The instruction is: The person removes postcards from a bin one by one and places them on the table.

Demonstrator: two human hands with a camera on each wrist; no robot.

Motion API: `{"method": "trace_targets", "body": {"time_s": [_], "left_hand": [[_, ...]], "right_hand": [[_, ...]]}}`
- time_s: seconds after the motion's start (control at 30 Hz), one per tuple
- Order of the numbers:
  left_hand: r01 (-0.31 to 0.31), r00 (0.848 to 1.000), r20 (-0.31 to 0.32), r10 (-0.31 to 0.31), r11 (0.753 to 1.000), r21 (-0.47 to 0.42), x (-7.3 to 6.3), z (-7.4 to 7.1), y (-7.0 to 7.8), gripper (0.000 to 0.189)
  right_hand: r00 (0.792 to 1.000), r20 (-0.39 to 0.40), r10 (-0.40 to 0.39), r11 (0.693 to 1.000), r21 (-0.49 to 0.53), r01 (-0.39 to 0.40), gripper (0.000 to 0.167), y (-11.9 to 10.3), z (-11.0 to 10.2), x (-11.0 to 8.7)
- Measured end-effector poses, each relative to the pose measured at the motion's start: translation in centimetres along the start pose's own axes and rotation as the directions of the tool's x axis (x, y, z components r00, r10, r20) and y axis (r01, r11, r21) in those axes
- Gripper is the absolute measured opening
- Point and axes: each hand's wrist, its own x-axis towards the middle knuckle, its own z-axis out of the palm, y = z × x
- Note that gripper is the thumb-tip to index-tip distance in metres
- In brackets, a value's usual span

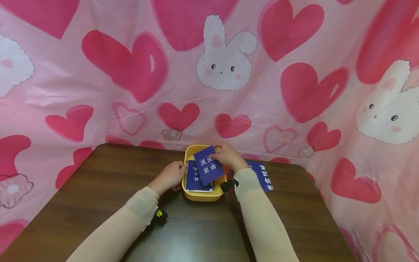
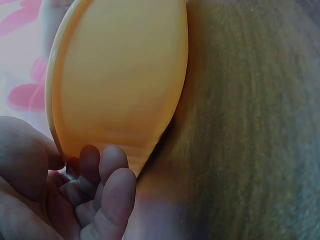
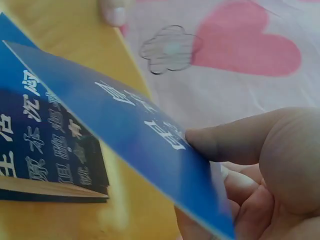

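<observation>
A blue card (image 1: 209, 168) with white characters is pinched between the thumb and fingers of the right hand (image 1: 230, 156) and held tilted over a yellow tray (image 1: 203, 198). The tray's left rim is gripped by the left hand (image 1: 170, 177), well apart from the card. More blue cards (image 1: 193, 179) are held in the tray; beside it, on the table (image 1: 196, 233), another blue sheet (image 1: 263, 176) is partly hidden by the right sleeve (image 1: 262, 214).
</observation>
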Motion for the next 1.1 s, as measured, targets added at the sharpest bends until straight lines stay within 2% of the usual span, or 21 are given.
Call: {"method": "trace_targets", "body": {"time_s": [0.07, 0.2, 0.37, 0.57, 0.83, 1.0, 1.1], "left_hand": [[-0.001, 1.000, 0.003, 0.001, 1.000, 0.003, 0.0, 0.0, 0.0, 0.040], [-0.001, 1.000, 0.004, 0.001, 1.000, -0.002, 0.1, 0.1, 0.0, 0.040], [0.002, 1.000, 0.003, -0.002, 1.000, 0.005, 0.1, 0.2, 0.0, 0.040], [-0.006, 1.000, 0.001, 0.006, 1.000, -0.004, -0.1, 0.1, 0.1, 0.040], [-0.001, 1.000, 0.002, 0.001, 1.000, -0.003, -0.1, -0.1, 0.0, 0.039], [-0.001, 1.000, 0.001, 0.001, 1.000, -0.004, -0.2, -0.1, 0.1, 0.040], [-0.008, 1.000, 0.000, 0.008, 1.000, -0.001, -0.4, 0.0, 0.1, 0.040]], "right_hand": [[1.000, -0.018, 0.007, 0.999, 0.051, -0.006, 0.057, 0.4, -0.5, -0.3], [0.998, -0.064, 0.010, 0.996, 0.084, -0.004, 0.048, 1.3, -1.8, -1.1], [0.996, -0.078, 0.030, 0.992, 0.125, -0.020, 0.042, 2.6, -3.5, -2.0], [0.995, -0.094, 0.013, 0.988, 0.158, 0.002, 0.036, 4.0, -5.8, -3.0], [0.987, -0.158, 0.023, 0.995, 0.095, -0.008, 0.045, 5.4, -9.6, -4.5], [0.980, -0.170, 0.104, 0.982, 0.175, -0.074, 0.047, 6.1, -11.2, -5.6], [0.969, -0.195, 0.150, 0.979, 0.167, -0.118, 0.050, 7.0, -12.1, -6.0]]}}
